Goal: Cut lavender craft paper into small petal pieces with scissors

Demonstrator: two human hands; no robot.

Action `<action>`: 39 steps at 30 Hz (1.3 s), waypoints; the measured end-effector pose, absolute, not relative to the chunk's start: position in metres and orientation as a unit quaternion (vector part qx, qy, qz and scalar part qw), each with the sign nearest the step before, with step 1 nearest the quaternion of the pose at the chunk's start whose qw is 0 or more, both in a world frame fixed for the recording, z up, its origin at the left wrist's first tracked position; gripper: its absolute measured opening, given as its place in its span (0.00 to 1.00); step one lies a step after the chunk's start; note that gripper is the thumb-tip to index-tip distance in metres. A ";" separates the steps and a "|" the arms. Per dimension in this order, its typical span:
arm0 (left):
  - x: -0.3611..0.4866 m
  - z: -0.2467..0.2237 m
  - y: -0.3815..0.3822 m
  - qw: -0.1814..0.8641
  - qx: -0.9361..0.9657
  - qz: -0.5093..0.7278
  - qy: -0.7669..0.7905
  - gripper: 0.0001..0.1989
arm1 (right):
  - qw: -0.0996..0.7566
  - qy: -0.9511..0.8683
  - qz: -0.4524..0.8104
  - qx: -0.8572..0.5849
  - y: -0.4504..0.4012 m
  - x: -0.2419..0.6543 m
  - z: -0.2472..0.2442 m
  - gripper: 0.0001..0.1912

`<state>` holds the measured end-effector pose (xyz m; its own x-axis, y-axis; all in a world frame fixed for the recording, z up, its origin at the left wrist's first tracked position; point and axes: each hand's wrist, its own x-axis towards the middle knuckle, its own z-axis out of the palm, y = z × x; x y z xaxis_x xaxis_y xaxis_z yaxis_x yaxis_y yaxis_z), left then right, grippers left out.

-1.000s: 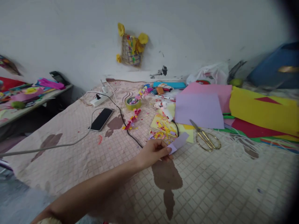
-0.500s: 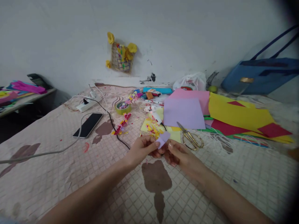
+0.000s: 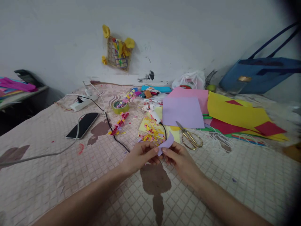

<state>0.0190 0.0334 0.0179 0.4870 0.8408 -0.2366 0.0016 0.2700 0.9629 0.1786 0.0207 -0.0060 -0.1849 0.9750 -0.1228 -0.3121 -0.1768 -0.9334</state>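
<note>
A small curved strip of purple paper [image 3: 167, 142] is held between both hands above the tablecloth. My left hand [image 3: 144, 154] is closed, its thumb pressing the strip's lower left end. My right hand [image 3: 177, 155] pinches the strip from the other side, thumb on top; the fingers beneath are partly hidden. Just beyond the hands lie yellow and pink paper scraps [image 3: 152, 130] and a white glue gun [image 3: 155, 116] with a black cord. Gold-handled scissors [image 3: 190, 136] rest to the right of my right hand.
Sheets of purple [image 3: 183, 111], pink and yellow paper [image 3: 235, 110] lie at the back right, near white string [image 3: 218, 141]. On the left are a phone [image 3: 83, 125], cables, a power strip [image 3: 83, 103] and a tape roll [image 3: 120, 107]. A blue bag [image 3: 256, 75] leans on the wall.
The purple paper now shows as a longer, curved strip, and my right thumb has come onto it. The whole view has shifted slightly, with the table things appearing further left.
</note>
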 end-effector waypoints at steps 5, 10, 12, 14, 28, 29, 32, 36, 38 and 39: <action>0.018 0.017 0.033 0.692 0.506 0.311 0.410 0.15 | 0.501 -0.384 0.668 -0.394 0.021 0.178 -0.007 0.09; 0.019 0.018 0.033 0.697 0.502 0.304 0.412 0.15 | 0.546 -0.329 0.677 -0.368 0.021 0.179 -0.002 0.10; 0.019 0.018 0.033 0.697 0.500 0.305 0.414 0.15 | 0.542 -0.343 0.673 -0.368 0.021 0.179 -0.001 0.08; 0.019 0.018 0.033 0.695 0.498 0.307 0.417 0.15 | 0.522 -0.379 0.663 -0.379 0.020 0.179 -0.001 0.09; 0.018 0.018 0.034 0.697 0.487 0.312 0.424 0.18 | 0.499 -0.427 0.607 -0.447 0.019 0.178 -0.009 0.09; 0.018 0.017 0.034 0.698 0.490 0.310 0.421 0.17 | 0.500 -0.426 0.614 -0.437 0.019 0.178 -0.009 0.09; 0.017 0.017 0.035 0.700 0.487 0.311 0.419 0.16 | 0.501 -0.414 0.649 -0.396 0.017 0.177 -0.008 0.13; 0.017 0.016 0.034 0.692 0.492 0.309 0.427 0.15 | 0.486 -0.419 0.666 -0.381 0.016 0.177 -0.008 0.15; 0.017 0.015 0.034 0.690 0.497 0.306 0.429 0.15 | 0.481 -0.430 0.651 -0.401 0.017 0.178 -0.009 0.12; 0.017 0.014 0.035 0.690 0.498 0.304 0.428 0.15 | 0.481 -0.432 0.642 -0.412 0.017 0.178 -0.009 0.10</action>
